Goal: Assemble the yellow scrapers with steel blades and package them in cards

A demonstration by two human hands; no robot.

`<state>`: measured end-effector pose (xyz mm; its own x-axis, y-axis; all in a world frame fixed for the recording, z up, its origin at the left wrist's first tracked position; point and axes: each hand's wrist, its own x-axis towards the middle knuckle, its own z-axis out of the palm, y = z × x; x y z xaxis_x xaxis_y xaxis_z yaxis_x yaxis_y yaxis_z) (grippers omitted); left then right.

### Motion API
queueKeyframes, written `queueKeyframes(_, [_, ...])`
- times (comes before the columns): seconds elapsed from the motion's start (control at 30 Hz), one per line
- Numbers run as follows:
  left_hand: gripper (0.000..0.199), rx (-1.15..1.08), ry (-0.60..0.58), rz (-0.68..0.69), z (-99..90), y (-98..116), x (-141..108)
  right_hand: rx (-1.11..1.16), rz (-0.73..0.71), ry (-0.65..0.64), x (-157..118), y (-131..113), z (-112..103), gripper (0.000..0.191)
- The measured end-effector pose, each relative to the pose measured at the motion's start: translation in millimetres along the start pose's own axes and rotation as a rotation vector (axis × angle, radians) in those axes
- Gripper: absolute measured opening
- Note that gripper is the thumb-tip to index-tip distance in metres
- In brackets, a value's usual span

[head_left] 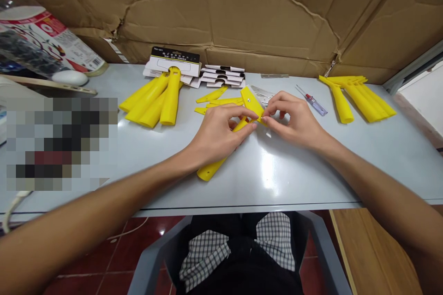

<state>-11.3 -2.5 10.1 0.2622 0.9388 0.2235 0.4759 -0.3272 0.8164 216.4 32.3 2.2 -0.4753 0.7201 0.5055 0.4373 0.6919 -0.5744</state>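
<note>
"Since we're going big to small: what's the layout?"

"Pale counter (166, 179), cardboard (242, 18) standing behind it. Yellow handles on both sides, left bunch (169, 101) and right bunch (367, 101). Printed cards (175, 57) stacked beside the left bunch."

"And the held piece?"

"Yellow scraper-like tool (212, 169), mid-counter in front of the person, tilted, head pointing away."

"Hands?"

"Left hand (219, 131) closed around the handle, thumb and finger pinching near the head. Right hand (294, 120), fingertips pinched at the head's near corner. Can't tell if there's a tiny part between them."

"Nearby?"

"Clear-handled screwdriver (315, 104) right of the right hand, lying free. Thin yellow strips (226, 101) and flat metal pieces (261, 93) behind the tool."

"Risks?"

"Loose left grip: the head could twist and pull the corner out of line. Anything tiny in that right pinch could slip and skid on the smooth top. Metal edges might nick a finger, if sharp."
</note>
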Motion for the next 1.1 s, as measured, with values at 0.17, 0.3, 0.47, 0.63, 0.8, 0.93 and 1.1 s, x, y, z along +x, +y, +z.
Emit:
queueKeyframes(0.17, [0.019, 0.021, 0.008, 0.021, -0.2, 0.2, 0.0, -0.046, -0.013, 0.005, -0.5, -1.6, 0.3, 0.008])
queueKeyframes(0.3, [0.019, 0.035, 0.013, 0.038, -0.6, 0.8, 0.3, -0.07, -0.023, 0.034, -1.0, -2.7, 1.6, 0.008])
queueKeyframes(0.47, [0.018, 0.03, 0.009, 0.05, -0.8, 0.3, 0.9, 0.089, 0.174, 0.016, 0.7, -6.6, 2.7, 0.003])
queueKeyframes(0.63, [0.017, 0.036, -0.003, 0.047, -0.8, 0.8, 0.0, 0.238, 0.361, 0.019, 3.1, -10.5, 2.3, 0.009])
queueKeyframes(0.8, [0.017, 0.028, -0.01, 0.037, -1.3, 2.6, -1.0, 0.418, 0.467, -0.004, 4.1, -8.2, 1.3, 0.021])
queueKeyframes(0.93, [0.017, 0.028, -0.01, 0.041, -1.6, 3.5, -1.0, 0.476, 0.479, -0.005, 4.5, -7.3, 0.6, 0.024])
queueKeyframes(1.1, [0.017, 0.047, -0.018, 0.044, -1.8, 1.6, -0.2, 0.498, 0.479, -0.016, 4.4, -7.8, 0.3, 0.024])
